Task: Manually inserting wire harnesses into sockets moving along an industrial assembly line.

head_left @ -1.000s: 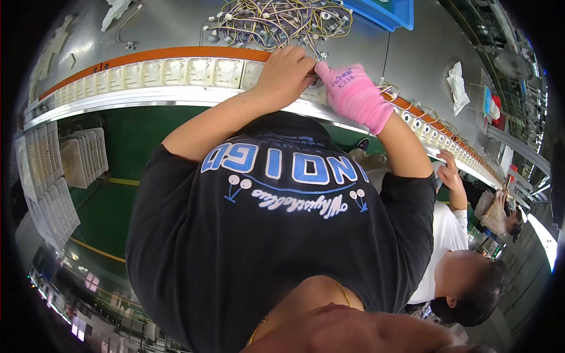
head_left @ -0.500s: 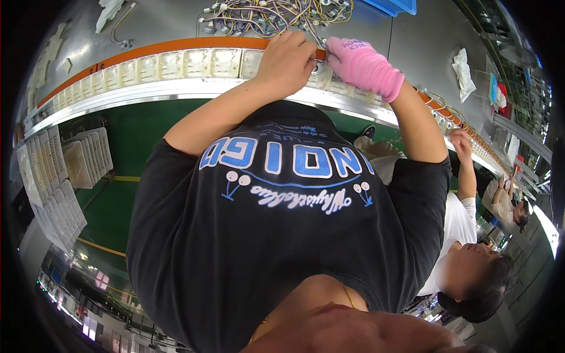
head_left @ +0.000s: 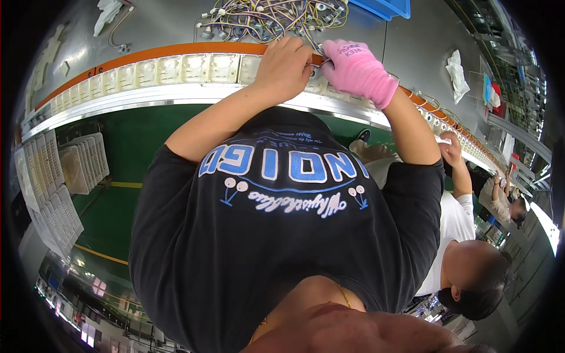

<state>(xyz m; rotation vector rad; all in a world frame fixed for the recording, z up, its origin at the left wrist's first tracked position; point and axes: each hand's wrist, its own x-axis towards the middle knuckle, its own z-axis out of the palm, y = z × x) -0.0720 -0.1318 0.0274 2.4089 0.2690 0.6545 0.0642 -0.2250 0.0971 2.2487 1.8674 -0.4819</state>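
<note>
My bare left hand (head_left: 285,68) rests over the orange rail edge, its fingers bent and pinched together. Close on its right is my right hand (head_left: 358,72) in a pink knitted glove, thumb and fingers closed. Between the fingertips of both hands runs a short piece of thin wire (head_left: 318,64), mostly hidden by the fingers. Under the hands lies a long row of clear plastic housings (head_left: 195,68) along the orange rail (head_left: 141,56). Just beyond them is a tangled heap of wire harnesses (head_left: 271,20) with small metal parts and white connectors.
A blue bin (head_left: 385,8) stands at the far edge. One loose harness (head_left: 112,36) and white bags (head_left: 458,76) lie on the metal table (head_left: 159,23). White racks (head_left: 44,170) stand low at left. A co-worker (head_left: 456,235) works along the line at right.
Both hands stay close together at the rail; the gloved right hand has shifted slightly left and down, and more wire shows between the fingertips. The co-worker's hand has moved lower.
</note>
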